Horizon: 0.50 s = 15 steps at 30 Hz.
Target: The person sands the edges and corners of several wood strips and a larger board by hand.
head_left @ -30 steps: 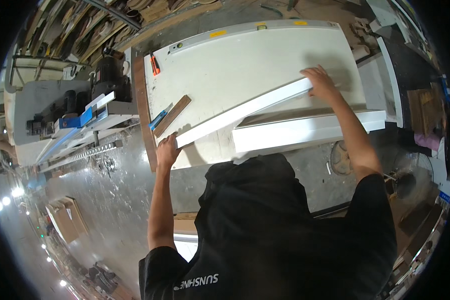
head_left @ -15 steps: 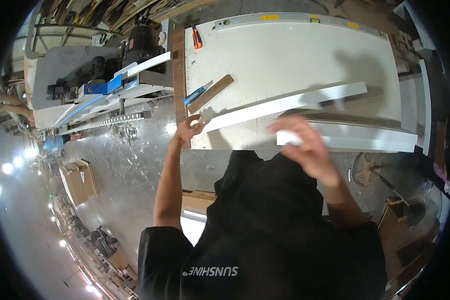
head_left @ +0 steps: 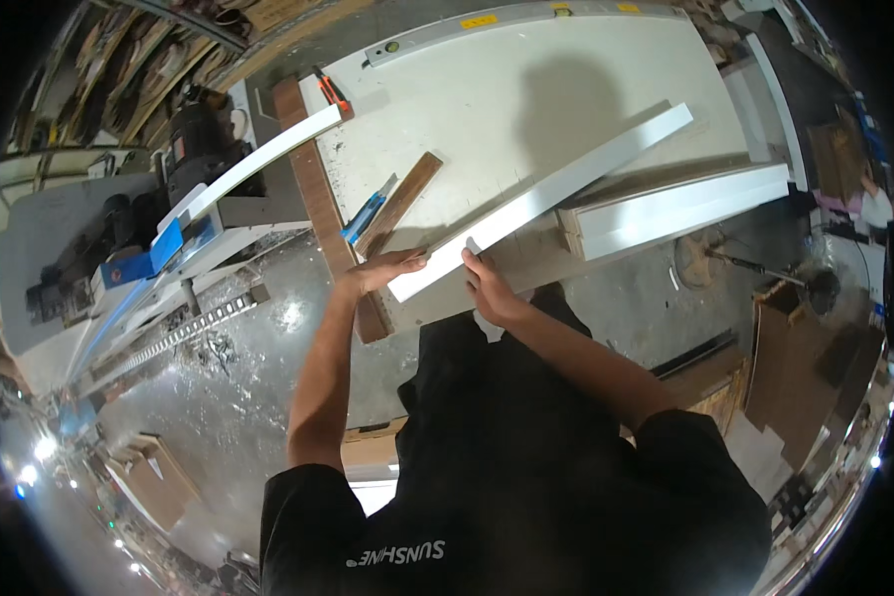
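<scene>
A long white strip point(head_left: 556, 194) lies slantwise over the worktable, its near end pointing at me and its far end up to the right. At its near end, my left hand point(head_left: 385, 269) is on the left edge with the fingertips closed against it. My right hand point(head_left: 489, 286) pinches the opposite edge, thumb on the upper face and the other fingers partly hidden. A blue utility knife point(head_left: 365, 219) and a narrow brown wooden piece point(head_left: 403, 201) lie just beyond my left hand. A second, wider white piece point(head_left: 685, 211) rests along the table's near right side.
Along the worktable's point(head_left: 447, 114) far edge lies a spirit level point(head_left: 517, 22). An orange-and-black utility knife point(head_left: 332, 91) sits at its far left corner. A machine point(head_left: 194, 223) with a curved white strip on it stands to the left. Cardboard point(head_left: 795, 368) leans at the right.
My right hand has come down and left onto the strip's near end. The strip has turned more steeply, its near end closer to me. The view has rotated.
</scene>
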Motion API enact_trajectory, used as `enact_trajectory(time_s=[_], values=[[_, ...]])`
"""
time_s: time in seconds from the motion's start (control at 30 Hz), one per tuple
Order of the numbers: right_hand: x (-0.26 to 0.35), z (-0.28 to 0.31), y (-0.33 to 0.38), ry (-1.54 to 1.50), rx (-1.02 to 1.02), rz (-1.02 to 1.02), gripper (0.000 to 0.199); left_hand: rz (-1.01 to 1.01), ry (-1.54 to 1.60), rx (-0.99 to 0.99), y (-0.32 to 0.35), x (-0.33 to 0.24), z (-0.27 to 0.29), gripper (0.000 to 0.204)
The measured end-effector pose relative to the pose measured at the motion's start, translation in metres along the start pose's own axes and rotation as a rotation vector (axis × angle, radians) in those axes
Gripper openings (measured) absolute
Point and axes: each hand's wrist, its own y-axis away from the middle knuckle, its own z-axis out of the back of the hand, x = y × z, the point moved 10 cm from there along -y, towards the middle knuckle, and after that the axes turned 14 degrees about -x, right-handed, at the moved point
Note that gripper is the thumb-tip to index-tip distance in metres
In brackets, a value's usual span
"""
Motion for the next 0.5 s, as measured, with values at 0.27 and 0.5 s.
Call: enact_trajectory(time_s=[0.27,0.5], values=[[0.004,-0.029,-0.024,-0.477,-0.195,0.171,0.082,-0.096,0.045,-0.058,0.001,-0.015,-0.003,0.101],[-0.010,0.003,-0.025,-0.402,-0.311,0.194,0.072,-0.090,0.122,0.048,-0.005,-0.029,-0.014,0.091]])
